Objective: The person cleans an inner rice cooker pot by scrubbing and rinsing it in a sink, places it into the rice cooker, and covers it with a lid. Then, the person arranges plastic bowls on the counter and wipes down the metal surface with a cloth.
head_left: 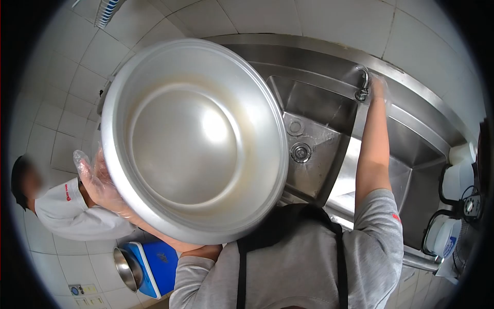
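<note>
A large round aluminum basin point(188, 144) is tilted so that its bare inside faces me, with a brownish ring around the inner wall. My left hand point(100, 180), in a clear plastic glove, grips it from outside at the left, the arm running beneath the rim. My right arm stretches to the back of the steel sink point(321, 116). There my right hand point(379, 87), also in a clear glove, is closed at the faucet point(363, 85); its fingertips are partly hidden. No stream of water is visible under the spout.
A second sink basin point(417, 149) lies to the right, beside white containers point(443, 234) on the wall side. Another person point(77, 213) stands at the left. A blue cooler point(157, 265) and a metal bowl point(127, 269) are at lower left. Tiled wall point(319, 20) rises behind the sinks.
</note>
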The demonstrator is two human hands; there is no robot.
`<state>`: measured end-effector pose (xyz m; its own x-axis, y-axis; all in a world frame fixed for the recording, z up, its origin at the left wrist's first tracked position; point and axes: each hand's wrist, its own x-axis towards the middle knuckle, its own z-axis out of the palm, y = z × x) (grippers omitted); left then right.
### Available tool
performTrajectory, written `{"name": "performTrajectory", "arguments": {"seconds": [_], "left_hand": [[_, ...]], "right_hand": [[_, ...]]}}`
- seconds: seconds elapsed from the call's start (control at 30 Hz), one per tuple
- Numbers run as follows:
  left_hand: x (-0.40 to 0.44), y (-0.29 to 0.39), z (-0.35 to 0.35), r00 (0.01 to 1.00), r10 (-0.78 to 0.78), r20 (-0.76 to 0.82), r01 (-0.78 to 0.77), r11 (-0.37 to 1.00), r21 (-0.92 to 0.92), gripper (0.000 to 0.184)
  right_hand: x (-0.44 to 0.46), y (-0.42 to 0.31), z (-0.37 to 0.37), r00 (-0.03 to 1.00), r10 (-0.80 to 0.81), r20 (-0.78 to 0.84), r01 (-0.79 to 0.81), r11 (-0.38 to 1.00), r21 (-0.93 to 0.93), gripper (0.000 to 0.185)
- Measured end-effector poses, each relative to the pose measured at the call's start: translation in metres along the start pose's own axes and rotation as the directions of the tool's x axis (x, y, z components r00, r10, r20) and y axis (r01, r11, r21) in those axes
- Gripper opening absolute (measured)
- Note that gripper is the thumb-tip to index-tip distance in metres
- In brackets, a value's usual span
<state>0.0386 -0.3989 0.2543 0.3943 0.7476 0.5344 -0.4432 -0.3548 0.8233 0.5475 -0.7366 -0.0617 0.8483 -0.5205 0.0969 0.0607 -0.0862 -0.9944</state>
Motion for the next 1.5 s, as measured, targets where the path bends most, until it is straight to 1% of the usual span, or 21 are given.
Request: {"name": "performTrajectory", "arguments": {"seconds": [0.1, 0.17, 0.2, 0.3, 0.37, 0.53, 0.6, 0.7, 0.73, 0.77, 0.8, 0.83, 0.87, 0.9, 0.97, 1.03, 1.1, 1.2, 1.37, 1.43, 1.5], "left_hand": [[-0.006, -0.001, 0.005, 1.0, 0.015, 0.005, -0.015, 1.0, -0.001, 0.055], [-0.004, 0.001, 0.008, 1.0, 0.019, 0.016, -0.019, 1.0, -0.006, 0.055], [-0.006, 0.002, 0.011, 1.0, 0.024, 0.02, -0.024, 1.0, -0.01, 0.055], [-0.006, 0.008, 0.018, 0.998, 0.017, 0.066, -0.015, 0.999, -0.035, 0.055], [-0.006, 0.013, 0.024, 0.996, 0.012, 0.094, -0.007, 0.998, -0.059, 0.055], [-0.016, 0.021, 0.038, 0.984, -0.017, 0.176, 0.04, 0.991, -0.13, 0.055], [-0.022, 0.023, 0.043, 0.977, -0.039, 0.211, 0.075, 0.983, -0.167, 0.055], [-0.029, 0.022, 0.048, 0.957, -0.084, 0.279, 0.155, 0.958, -0.242, 0.055], [-0.029, 0.016, 0.048, 0.951, -0.027, 0.309, 0.121, 0.95, -0.287, 0.052], [-0.04, 0.015, 0.068, 0.986, 0.062, 0.152, -0.034, 0.984, -0.175, 0.044], [-0.05, 0.004, 0.082, 0.938, 0.331, 0.106, -0.342, 0.933, 0.108, 0.032], [-0.07, 0.012, 0.1, 0.989, 0.106, 0.105, -0.093, 0.989, -0.115, 0.025], [-0.067, 0.003, 0.105, 0.783, 0.512, 0.353, -0.605, 0.758, 0.244, 0.022], [-0.065, -0.007, 0.11, 0.367, 0.78, 0.506, -0.907, 0.18, 0.381, 0.019], [-0.082, 0.008, 0.142, 0.555, 0.671, 0.491, -0.813, 0.563, 0.15, 0.013], [-0.099, 0.009, 0.168, 0.755, 0.401, 0.518, -0.485, 0.874, 0.031, 0.022], [-0.112, 0.002, 0.185, 0.766, 0.415, 0.491, -0.426, 0.9, -0.095, 0.021], [-0.125, -0.007, 0.2, 0.683, 0.606, 0.408, -0.541, 0.795, -0.275, 0.023], [-0.129, -0.011, 0.214, 0.598, 0.734, 0.322, -0.64, 0.679, -0.359, 0.031], [-0.132, -0.009, 0.215, 0.631, 0.708, 0.317, -0.603, 0.704, -0.375, 0.035], [-0.141, -0.007, 0.223, 0.735, 0.595, 0.326, -0.465, 0.792, -0.395, 0.019]], "right_hand": [[-0.009, -0.005, -0.035, 0.992, -0.123, -0.023, 0.121, 0.99, -0.072, 0.08], [-0.042, -0.029, -0.066, 0.989, -0.081, 0.12, 0.083, 0.996, -0.011, 0.094], [-0.069, -0.05, -0.081, 0.957, 0.02, 0.29, -0.029, 0.999, 0.028, 0.102], [-0.139, -0.078, -0.113, 0.732, 0.131, 0.669, -0.209, 0.977, 0.037, 0.109], [-0.175, -0.075, -0.117, 0.371, 0.281, 0.885, -0.342, 0.928, -0.151, 0.107], [-0.284, -0.108, -0.122, -0.055, 0.087, 0.995, -0.133, 0.987, -0.094, 0.099], [-0.305, -0.083, -0.112, 0.032, 0.169, 0.985, -0.28, 0.948, -0.153, 0.075], [-0.307, -0.06, -0.102, -0.091, 0.125, 0.988, -0.567, 0.809, -0.155, 0.068], [-0.307, -0.062, -0.103, -0.119, 0.161, 0.98, -0.571, 0.796, -0.2, 0.067], [-0.307, -0.067, -0.105, -0.151, 0.199, 0.968, -0.573, 0.781, -0.249, 0.066], [-0.307, -0.071, -0.106, -0.183, 0.236, 0.954, -0.571, 0.765, -0.299, 0.064], [-0.31, -0.07, -0.105, -0.09, 0.26, 0.961, -0.585, 0.768, -0.262, 0.061], [-0.316, -0.064, -0.102, -0.001, 0.279, 0.96, -0.593, 0.773, -0.225, 0.058], [-0.323, -0.06, -0.098, 0.083, 0.292, 0.953, -0.597, 0.78, -0.187, 0.055], [-0.328, -0.056, -0.097, 0.091, 0.286, 0.954, -0.629, 0.759, -0.168, 0.055], [-0.326, -0.058, -0.102, 0.08, 0.288, 0.954, -0.631, 0.756, -0.175, 0.056], [-0.319, -0.057, -0.121, 0.073, 0.308, 0.949, -0.627, 0.754, -0.196, 0.056], [-0.31, -0.053, -0.149, 0.096, 0.342, 0.935, -0.624, 0.753, -0.211, 0.056], [-0.299, -0.048, -0.169, 0.185, 0.365, 0.912, -0.618, 0.765, -0.181, 0.056], [-0.299, -0.048, -0.172, 0.219, 0.37, 0.903, -0.614, 0.772, -0.167, 0.056], [-0.295, -0.049, -0.171, 0.234, 0.357, 0.904, -0.606, 0.781, -0.151, 0.056]]}}
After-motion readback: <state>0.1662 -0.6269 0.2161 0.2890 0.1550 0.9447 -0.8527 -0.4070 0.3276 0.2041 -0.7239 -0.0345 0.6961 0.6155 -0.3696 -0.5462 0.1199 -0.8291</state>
